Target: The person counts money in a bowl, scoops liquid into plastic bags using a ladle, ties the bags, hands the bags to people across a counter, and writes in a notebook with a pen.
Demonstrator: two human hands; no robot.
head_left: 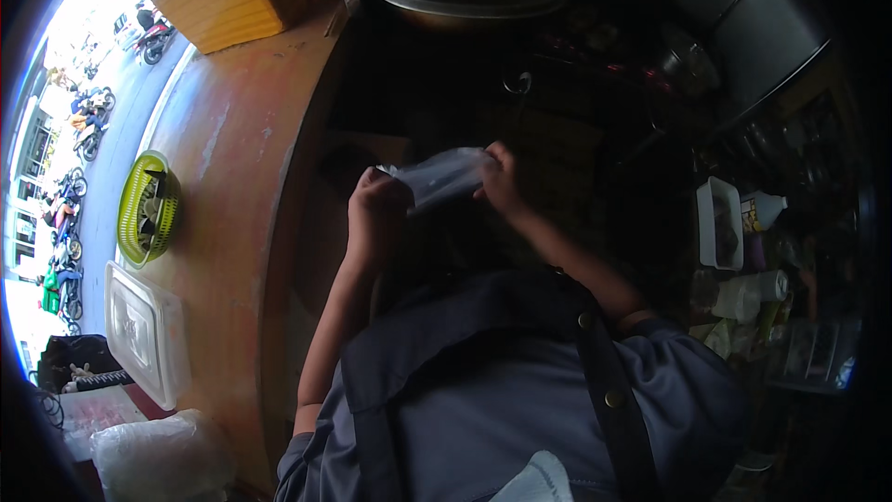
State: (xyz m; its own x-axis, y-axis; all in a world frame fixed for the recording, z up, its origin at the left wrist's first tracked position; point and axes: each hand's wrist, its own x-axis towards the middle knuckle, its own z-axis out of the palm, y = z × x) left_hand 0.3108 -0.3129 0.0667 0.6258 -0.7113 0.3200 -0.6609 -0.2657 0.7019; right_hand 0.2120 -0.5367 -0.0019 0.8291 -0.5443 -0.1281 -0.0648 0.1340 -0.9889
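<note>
A clear plastic bag (446, 178) is stretched between my two hands in front of my chest. My left hand (380, 199) is closed around its left end, with the bunched edge showing above the fingers. At the other end, my right hand (500, 181) pinches the plastic and is slightly blurred. The bag looks flat, and I cannot make out anything inside it. Below the hands is the dark apron (474, 307) that I wear; the space behind the bag is too dark to read.
Along the left runs a wooden counter (230, 153) bearing a green plastic basket (174, 213), a lidded plastic container (143, 335), a filled plastic bag (164, 453) and a wooden box (216, 0). A white tub (720, 223) and a jug (763, 211) stand at right. A metal hook (517, 84) hangs ahead.
</note>
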